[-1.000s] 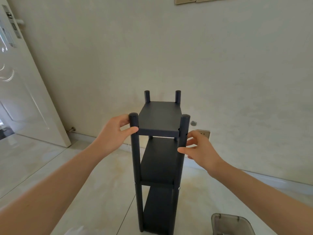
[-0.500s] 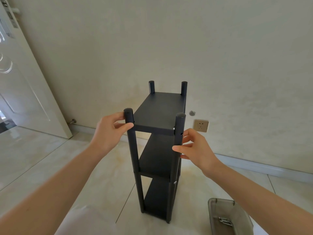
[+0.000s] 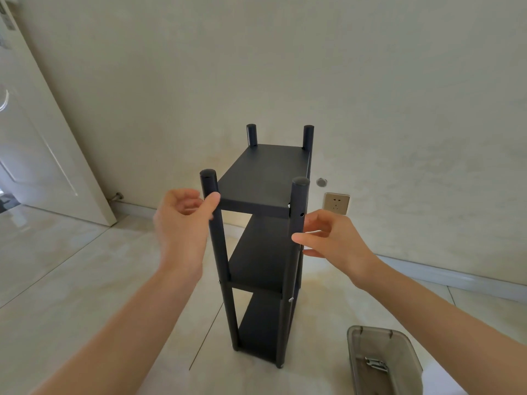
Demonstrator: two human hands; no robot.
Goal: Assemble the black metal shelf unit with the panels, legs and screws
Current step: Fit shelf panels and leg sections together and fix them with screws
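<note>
Black shelf unit (image 3: 265,223) upright on floor | grey bin (image 3: 382,363) nr R | wall socket (image 3: 336,203) behind

Two bare forearms, no sleeves.
The left hand (image 3: 182,226) and right hand (image 3: 336,240) wear no gloves, rings or watch.

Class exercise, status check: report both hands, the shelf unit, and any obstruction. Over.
Left hand thumb on front-left leg, right hand at front-right leg. Black metal three-tier shelf unit upright on floor. Grey plastic bin near right, not obstructing.
</note>
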